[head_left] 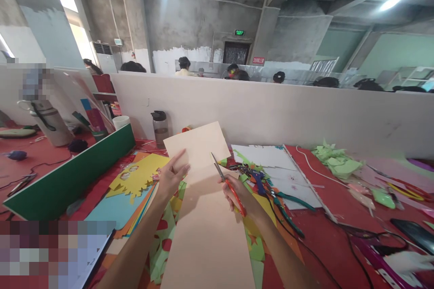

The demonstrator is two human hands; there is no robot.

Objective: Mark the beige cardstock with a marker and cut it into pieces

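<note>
A long sheet of pale cream paper (210,244) stretches from the near edge up between my arms. Its far part (198,142) angles up and to the left. My left hand (172,176) holds this part at its left side, index finger and thumb lying over the paper; the other fingers are mostly hidden. In my right hand (235,189) is a pair of scissors (221,172) with orange-red handles, fingers around them. The blades point up and left over the paper's right side. Whether the two parts are still joined I cannot tell.
Left lie yellow cut paper (139,174), blue sheets (113,203) and a green board (77,171). A dark-lidded bottle (160,128) stands ahead by the white partition (264,113). Right are teal-handled pliers (288,212), white boards (291,176), green scraps (335,158) and a phone (413,235).
</note>
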